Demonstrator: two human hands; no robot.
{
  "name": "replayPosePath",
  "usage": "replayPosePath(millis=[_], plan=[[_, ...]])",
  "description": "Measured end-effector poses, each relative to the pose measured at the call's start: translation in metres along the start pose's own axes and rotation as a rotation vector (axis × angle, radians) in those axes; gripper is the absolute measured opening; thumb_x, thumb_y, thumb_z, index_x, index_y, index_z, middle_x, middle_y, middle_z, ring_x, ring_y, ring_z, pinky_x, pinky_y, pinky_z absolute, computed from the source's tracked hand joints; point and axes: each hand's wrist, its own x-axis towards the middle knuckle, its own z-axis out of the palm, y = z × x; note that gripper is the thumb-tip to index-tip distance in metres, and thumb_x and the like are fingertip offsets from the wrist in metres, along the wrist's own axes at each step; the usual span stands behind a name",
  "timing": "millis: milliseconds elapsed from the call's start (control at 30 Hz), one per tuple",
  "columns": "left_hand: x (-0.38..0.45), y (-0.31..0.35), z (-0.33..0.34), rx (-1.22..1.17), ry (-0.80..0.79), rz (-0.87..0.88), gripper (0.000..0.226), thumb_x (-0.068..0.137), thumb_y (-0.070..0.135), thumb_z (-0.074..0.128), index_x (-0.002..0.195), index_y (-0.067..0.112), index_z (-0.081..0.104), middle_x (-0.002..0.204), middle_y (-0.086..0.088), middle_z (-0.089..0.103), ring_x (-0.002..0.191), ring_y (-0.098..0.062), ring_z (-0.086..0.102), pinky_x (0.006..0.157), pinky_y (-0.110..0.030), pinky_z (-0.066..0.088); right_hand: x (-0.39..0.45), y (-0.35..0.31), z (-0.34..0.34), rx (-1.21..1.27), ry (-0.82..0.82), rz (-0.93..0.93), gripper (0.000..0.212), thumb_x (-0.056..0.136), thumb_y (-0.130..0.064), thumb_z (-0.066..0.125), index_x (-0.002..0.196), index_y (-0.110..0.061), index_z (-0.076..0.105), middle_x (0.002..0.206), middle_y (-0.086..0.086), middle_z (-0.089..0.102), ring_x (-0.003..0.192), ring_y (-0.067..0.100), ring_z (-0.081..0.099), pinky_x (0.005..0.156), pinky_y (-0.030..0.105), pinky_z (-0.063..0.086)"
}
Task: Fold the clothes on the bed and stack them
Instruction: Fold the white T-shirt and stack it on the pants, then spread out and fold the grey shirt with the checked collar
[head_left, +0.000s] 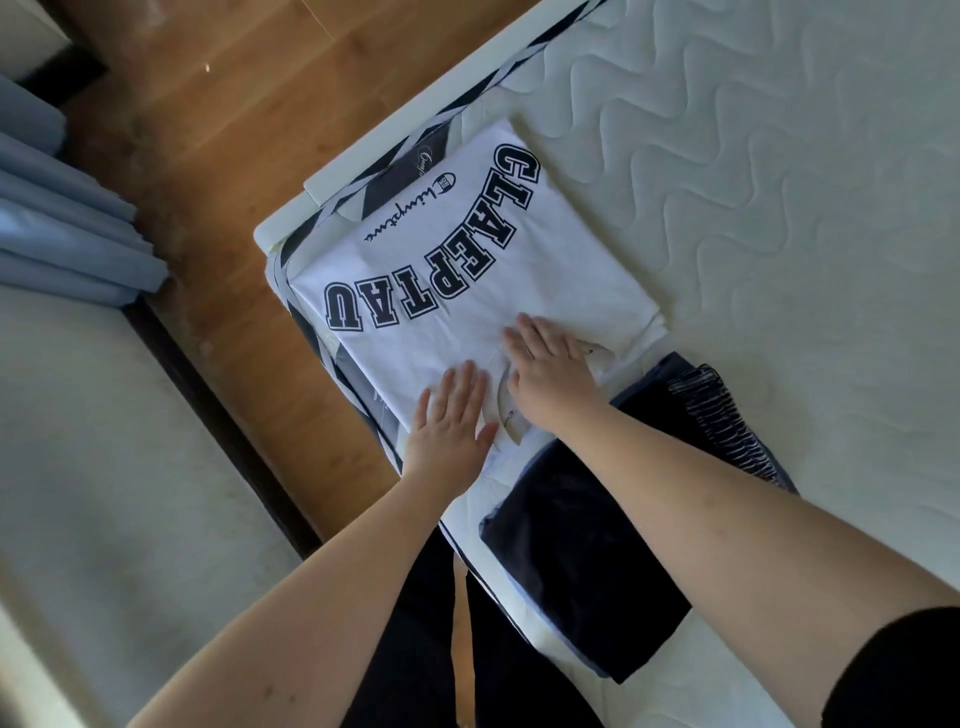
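Both hands lie flat, fingers straight, at frame centre: left hand (449, 415) and right hand (545, 371) pressing the folded white shirt (452, 260) on the bed (779, 208).

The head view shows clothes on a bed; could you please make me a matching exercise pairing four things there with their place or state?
Things:
1. white T-shirt
2. dark folded garment
3. left hand
4. striped dark cloth

Place or state:
A. flat, pressing the shirt near its collar, nearer the bed's edge
B. spread at the mattress corner, black lettering facing up
C. peeking out at the far side of the dark garment
D. lying beside the shirt, under the right forearm

Pairs: 1-B, 2-D, 3-A, 4-C
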Motion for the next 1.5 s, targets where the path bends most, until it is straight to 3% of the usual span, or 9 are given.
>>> replayPosePath(millis=[133, 400, 667, 800, 933, 1067, 1200, 1367, 1500], plan=[[0.005, -0.008, -0.006, 0.013, -0.104, 0.041, 0.066, 0.102, 0.054, 0.011, 0.150, 0.027, -0.025, 0.154, 0.009, -0.037, 0.144, -0.016, -0.029, 0.121, -0.039, -0.007, -0.003, 0.020, 0.008, -0.118, -0.050, 0.028, 0.064, 0.101, -0.038, 0.026, 0.155, -0.026, -0.006, 0.162, -0.005, -0.016, 0.149, 0.016, -0.011, 0.121, 0.042, 0.005], [-0.031, -0.022, -0.058, 0.119, -0.360, 0.130, 0.060, 0.104, 0.048, 0.014, 0.156, 0.025, -0.006, 0.162, 0.004, -0.018, 0.151, -0.020, -0.007, 0.121, -0.045, 0.012, -0.041, 0.011, -0.033, -0.110, -0.190, 0.083, 0.064, 0.102, -0.036, 0.024, 0.155, -0.016, -0.005, 0.164, 0.007, -0.007, 0.150, 0.025, 0.005, 0.121, 0.041, 0.007], [-0.128, 0.000, -0.156, 0.166, 0.055, 0.197, 0.060, 0.103, 0.052, 0.014, 0.156, 0.029, 0.001, 0.164, 0.004, -0.006, 0.150, -0.017, -0.012, 0.119, -0.038, -0.010, -0.166, -0.023, -0.119, -0.105, 0.057, 0.011, 0.063, 0.103, -0.044, 0.025, 0.156, -0.021, 0.000, 0.164, 0.008, 0.003, 0.150, 0.026, 0.009, 0.120, 0.040, 0.006], [-0.178, -0.003, -0.214, 0.248, 0.180, 0.183, 0.061, 0.101, 0.056, 0.013, 0.156, 0.033, 0.003, 0.164, 0.005, -0.005, 0.150, -0.018, -0.013, 0.116, -0.040, -0.018, -0.217, -0.045, -0.169, -0.107, 0.234, -0.017, 0.063, 0.101, -0.044, 0.032, 0.156, -0.019, 0.014, 0.162, 0.011, 0.014, 0.149, 0.027, 0.015, 0.120, 0.039, 0.009], [-0.236, -0.022, -0.273, 0.328, 0.248, 0.134, 0.063, 0.097, 0.060, 0.005, 0.156, 0.036, 0.009, 0.164, 0.007, -0.002, 0.150, -0.018, -0.012, 0.119, -0.045, -0.013, -0.264, -0.060, -0.211, -0.128, 0.307, -0.060, 0.062, 0.101, -0.045, 0.035, 0.155, -0.019, 0.019, 0.162, 0.008, 0.018, 0.149, 0.026, 0.017, 0.120, 0.039, 0.013], [-0.293, -0.034, -0.307, 0.352, 0.369, 0.113, 0.073, 0.092, 0.064, -0.004, 0.155, 0.035, 0.017, 0.164, 0.007, 0.006, 0.148, -0.016, -0.013, 0.114, -0.038, -0.023, -0.302, -0.071, -0.243, -0.119, 0.425, -0.098, 0.059, 0.100, -0.046, 0.037, 0.151, -0.018, 0.032, 0.157, 0.009, 0.031, 0.145, 0.027, 0.029, 0.118, 0.040, 0.019], [-0.327, -0.030, -0.312, 0.384, 0.501, 0.127, 0.064, 0.098, 0.058, 0.011, 0.148, 0.030, 0.040, 0.158, 0.002, 0.029, 0.148, -0.020, 0.006, 0.118, -0.046, -0.002, -0.328, -0.094, -0.253, -0.097, 0.504, -0.079, 0.067, 0.095, -0.051, 0.016, 0.149, -0.017, 0.039, 0.154, 0.008, 0.038, 0.142, 0.027, 0.035, 0.116, 0.042, 0.025], [-0.334, -0.027, -0.309, 0.379, 0.632, 0.140, 0.059, 0.099, 0.054, 0.025, 0.151, 0.028, 0.035, 0.159, -0.001, 0.028, 0.150, -0.024, 0.012, 0.121, -0.050, 0.004, -0.350, -0.120, -0.248, -0.116, 0.546, 0.008, 0.062, 0.097, -0.047, 0.023, 0.146, -0.016, 0.044, 0.151, 0.009, 0.042, 0.141, 0.028, 0.038, 0.116, 0.045, 0.030], [-0.331, -0.028, -0.305, 0.414, 0.636, 0.228, 0.061, 0.100, 0.057, 0.027, 0.153, 0.028, 0.028, 0.162, -0.002, 0.022, 0.151, -0.026, 0.008, 0.121, -0.053, 0.006, -0.365, -0.137, -0.241, -0.145, 0.550, 0.090, 0.060, 0.098, -0.047, 0.024, 0.146, -0.016, 0.045, 0.152, 0.009, 0.041, 0.141, 0.027, 0.037, 0.116, 0.046, 0.030]])
